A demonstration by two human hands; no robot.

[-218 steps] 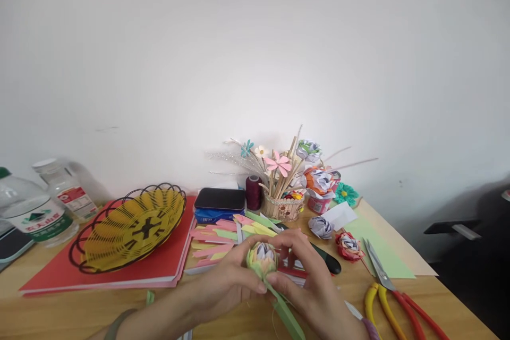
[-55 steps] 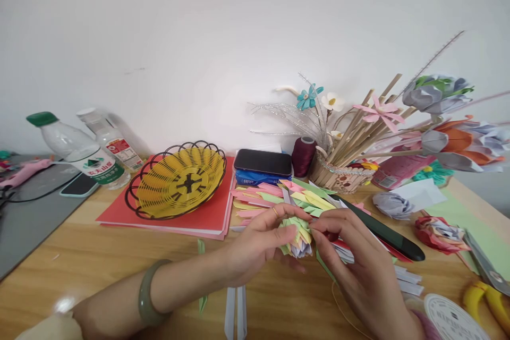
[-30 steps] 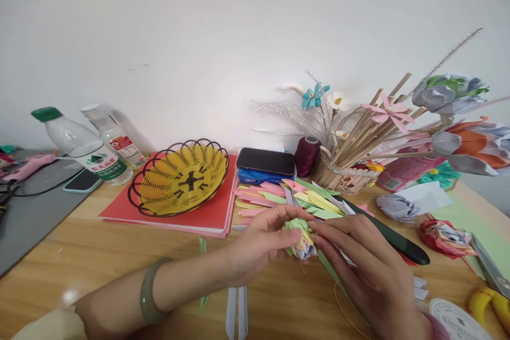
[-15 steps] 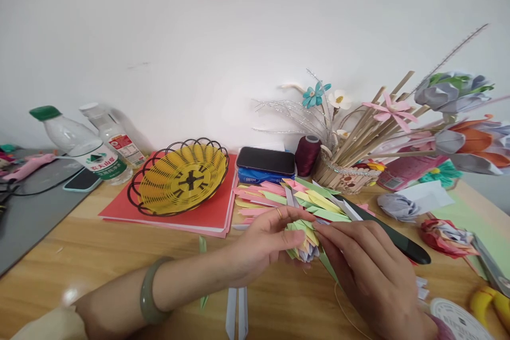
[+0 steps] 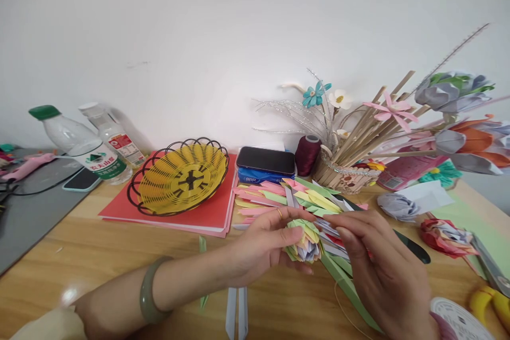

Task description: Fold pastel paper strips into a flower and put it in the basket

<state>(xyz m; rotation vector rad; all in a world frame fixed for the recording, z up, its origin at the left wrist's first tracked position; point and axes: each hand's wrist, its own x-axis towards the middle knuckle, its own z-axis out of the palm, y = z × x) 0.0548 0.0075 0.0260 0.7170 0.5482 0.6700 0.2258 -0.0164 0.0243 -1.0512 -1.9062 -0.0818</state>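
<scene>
My left hand, with a ring and a bangle, is closed around a small folded paper flower in green, yellow, peach and pale lilac. To its right my right hand has thumb and forefinger pinched close together beside the flower; whatever is between the fingertips is too small to make out. Behind both hands lies a pile of folded paper strips in pink, green, yellow and lilac. A long green strip runs down under my right hand.
A yellow basket rests on red paper. Bottles stand left. A phone, maroon thread and a stick-filled holder are behind. Finished flowers, a white spool and yellow handles are right.
My right hand has moved slightly right, away from the flower, uncovering more of the strips behind. The flower is turned a little in my left hand.
</scene>
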